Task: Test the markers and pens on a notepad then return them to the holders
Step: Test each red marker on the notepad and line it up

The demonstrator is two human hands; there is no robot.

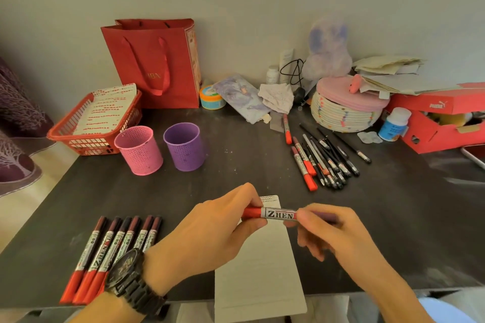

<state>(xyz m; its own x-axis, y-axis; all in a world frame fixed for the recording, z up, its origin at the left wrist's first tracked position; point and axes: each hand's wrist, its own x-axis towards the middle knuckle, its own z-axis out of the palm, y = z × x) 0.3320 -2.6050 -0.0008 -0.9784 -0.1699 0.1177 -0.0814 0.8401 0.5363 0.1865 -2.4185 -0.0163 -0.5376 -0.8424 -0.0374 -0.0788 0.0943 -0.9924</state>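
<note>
Head view: left hand [220, 228] and right hand [328, 228] each pinch an end of the marker [278, 214] above the notepad [259, 270]; pull the cap straight off.

Two holders [138, 149], one notepad [259, 270], one held marker [278, 214], six markers [115, 241] alongside.

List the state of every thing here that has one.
marker, gripped at both ends by left hand and right hand
pink holder, upright, looks empty
purple holder, upright, looks empty
notepad, lying flat, scribbles at top
row of markers, lying at left
loose pens, heaped at right
</note>
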